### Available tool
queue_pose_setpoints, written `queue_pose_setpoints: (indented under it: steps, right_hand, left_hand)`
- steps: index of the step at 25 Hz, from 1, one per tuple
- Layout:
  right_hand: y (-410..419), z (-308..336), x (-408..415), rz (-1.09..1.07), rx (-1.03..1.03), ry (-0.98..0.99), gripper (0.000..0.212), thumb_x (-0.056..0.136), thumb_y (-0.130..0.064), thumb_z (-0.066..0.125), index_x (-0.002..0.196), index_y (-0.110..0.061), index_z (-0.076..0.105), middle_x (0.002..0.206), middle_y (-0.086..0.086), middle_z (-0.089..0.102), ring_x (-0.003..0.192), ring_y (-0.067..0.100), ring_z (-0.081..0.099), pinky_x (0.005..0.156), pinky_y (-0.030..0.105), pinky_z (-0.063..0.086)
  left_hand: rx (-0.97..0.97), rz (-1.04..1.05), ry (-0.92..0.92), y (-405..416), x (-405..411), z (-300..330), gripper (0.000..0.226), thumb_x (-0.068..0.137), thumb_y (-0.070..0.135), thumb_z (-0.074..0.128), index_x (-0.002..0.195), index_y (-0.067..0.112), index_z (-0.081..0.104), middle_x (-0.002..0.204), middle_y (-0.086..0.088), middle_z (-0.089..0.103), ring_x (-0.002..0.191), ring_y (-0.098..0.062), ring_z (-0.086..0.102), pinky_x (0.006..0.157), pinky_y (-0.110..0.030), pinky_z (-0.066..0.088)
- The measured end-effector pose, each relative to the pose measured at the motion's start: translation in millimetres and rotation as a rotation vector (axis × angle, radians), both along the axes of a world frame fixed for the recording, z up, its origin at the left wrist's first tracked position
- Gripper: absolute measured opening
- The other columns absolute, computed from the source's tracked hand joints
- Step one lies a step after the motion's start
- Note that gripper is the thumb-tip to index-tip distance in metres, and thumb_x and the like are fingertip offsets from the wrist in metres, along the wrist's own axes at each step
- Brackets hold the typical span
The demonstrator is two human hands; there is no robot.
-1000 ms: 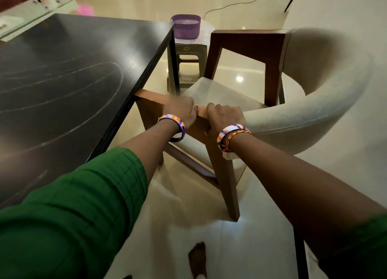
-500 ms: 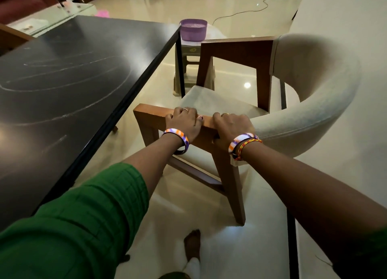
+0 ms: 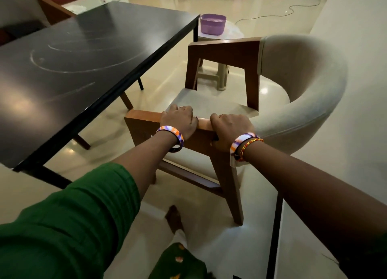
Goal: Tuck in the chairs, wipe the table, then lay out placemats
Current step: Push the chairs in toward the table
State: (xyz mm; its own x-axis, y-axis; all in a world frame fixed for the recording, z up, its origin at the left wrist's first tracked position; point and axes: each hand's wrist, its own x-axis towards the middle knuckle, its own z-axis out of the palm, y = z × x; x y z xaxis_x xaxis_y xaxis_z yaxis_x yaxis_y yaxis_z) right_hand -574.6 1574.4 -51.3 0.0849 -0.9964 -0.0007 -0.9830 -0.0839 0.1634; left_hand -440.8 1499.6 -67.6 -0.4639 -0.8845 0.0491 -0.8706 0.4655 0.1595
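Both hands grip the near wooden armrest [image 3: 146, 119] of the chair [image 3: 297, 86], which fills the centre and right of the frame. The left hand [image 3: 178, 121] sits on top of the rail with its fingers [image 3: 184, 111] curled over the far edge; the right hand [image 3: 228, 130] is just beside it, clenched around the same rail near where the cream upholstered back begins. This paired hold on one side looks chosen to steer the whole chair, since it stands side-on to the worktop [image 3: 83, 54] and apart from its edge, not yet tucked in.

Both arms reach forward nearly straight from the bottom of the frame, wrists level, bangles at each wrist, the left arm in a green sleeve [image 3: 69, 220]. A bare foot [image 3: 173, 218] is planted on the glossy floor [image 3: 159, 77] low in the centre, just short of the chair's front leg.

The dark worktop fills the upper left and bears pale curved smears, so I judge that the wiping is yet to be done. No placemats are visible. A second chair [image 3: 18, 8] shows at the upper left corner, at the worktop's far side. A purple basket [image 3: 212, 24] rests on a plastic stool [image 3: 217, 73] beyond the gripped chair, top centre.
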Motion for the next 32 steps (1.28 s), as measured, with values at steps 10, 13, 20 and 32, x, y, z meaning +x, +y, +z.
queue_pose_setpoints:
  steps: [10,13,20,32]
  right_hand:
    - [31,-3,40,-0.008,-0.009,0.028,0.054,0.088,-0.060,0.044,0.103,-0.009,0.055,0.096,0.008,0.065,0.082,0.026,0.062,0.065,0.031,0.036]
    - [26,-10,48,-0.024,-0.055,0.006,0.052,0.089,-0.057,0.043,0.100,-0.008,0.055,0.092,0.009,0.065,0.078,0.027,0.063,0.064,0.031,0.039]
    - [2,-10,63,0.003,-0.065,0.002,0.050,0.084,-0.055,0.054,0.086,-0.006,0.062,0.078,0.010,0.068,0.063,0.029,0.064,0.057,0.030,0.036]
    - [-77,-9,107,-0.049,-0.055,-0.043,0.048,0.092,-0.051,0.045,0.103,-0.006,0.057,0.097,0.009,0.064,0.083,0.028,0.062,0.066,0.032,0.035]
  left_hand:
    - [0.099,-0.012,0.070,28,38,-13,0.040,0.099,0.039,0.030,0.104,0.010,0.058,0.101,-0.012,0.064,0.098,-0.027,0.055,0.090,-0.036,0.036]
    - [0.069,-0.075,0.146,21,49,-25,0.043,0.100,0.033,0.028,0.098,0.007,0.061,0.091,-0.012,0.065,0.088,-0.028,0.058,0.079,-0.028,0.032]
    - [0.012,-0.070,0.251,-10,59,-30,0.053,0.083,0.035,0.025,0.090,0.001,0.065,0.085,-0.018,0.066,0.075,-0.029,0.057,0.065,-0.026,0.031]
    - [0.125,-0.110,0.174,-100,95,-22,0.036,0.099,0.028,0.035,0.095,0.004,0.061,0.086,-0.016,0.060,0.077,-0.026,0.052,0.069,-0.031,0.038]
